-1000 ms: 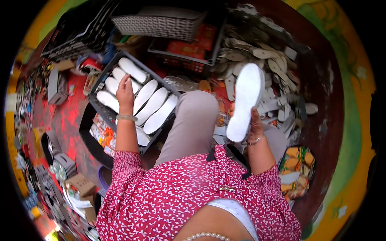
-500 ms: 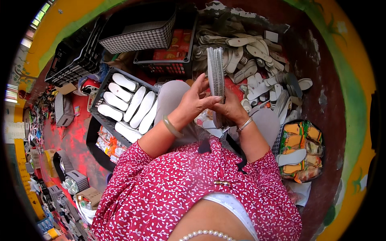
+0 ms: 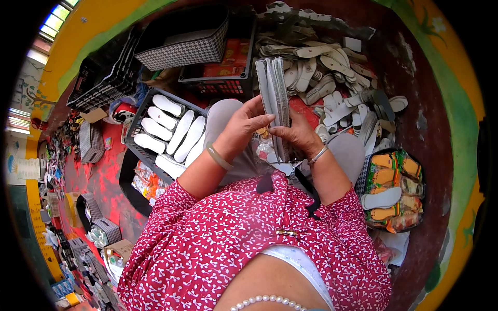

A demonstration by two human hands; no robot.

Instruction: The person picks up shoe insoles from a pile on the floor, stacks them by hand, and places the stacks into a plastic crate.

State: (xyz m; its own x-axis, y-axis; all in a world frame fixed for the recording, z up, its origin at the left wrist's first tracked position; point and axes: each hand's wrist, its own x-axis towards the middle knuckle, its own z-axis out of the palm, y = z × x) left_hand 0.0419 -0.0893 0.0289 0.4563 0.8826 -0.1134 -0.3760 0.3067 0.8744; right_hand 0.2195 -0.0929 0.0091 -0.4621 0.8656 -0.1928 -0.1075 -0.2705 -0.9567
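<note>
Head view: a stack of insoles held on edge between two hands

The stack point(image 3: 275, 98) stands nearly upright above the lap, toes up, its thin edges facing the wearer. A narrow gap toward its top parts the left-hand pieces from the rest, so the layers look loosely gathered.

The left hand point(image 3: 241, 124) is half closed on the stack's left side, thumb along the near edges, fingers going behind. The right hand point(image 3: 301, 133) is partly curled on the opposite side, thumb across the near edges; its fingertips are hidden. Holding from both sides probably keeps the loose layers from fanning apart, and the upright hold seems to leave their edges easy to see.

Left of the stack, a crate point(image 3: 145, 156) holds white insoles point(image 3: 179, 132) laid flat in rows, likely to keep them orderly. Beyond the stack to the right, a pile point(image 3: 332, 65) of insoles lies in disorder, apparently just heaped. Right of the stack and nearer the body, a basket point(image 3: 361, 172) holds packets point(image 3: 385, 179), one grey insole point(image 3: 381, 198) resting across them. Farther off, beyond the stack to the left, sits a patterned bin point(image 3: 181, 54).
</note>
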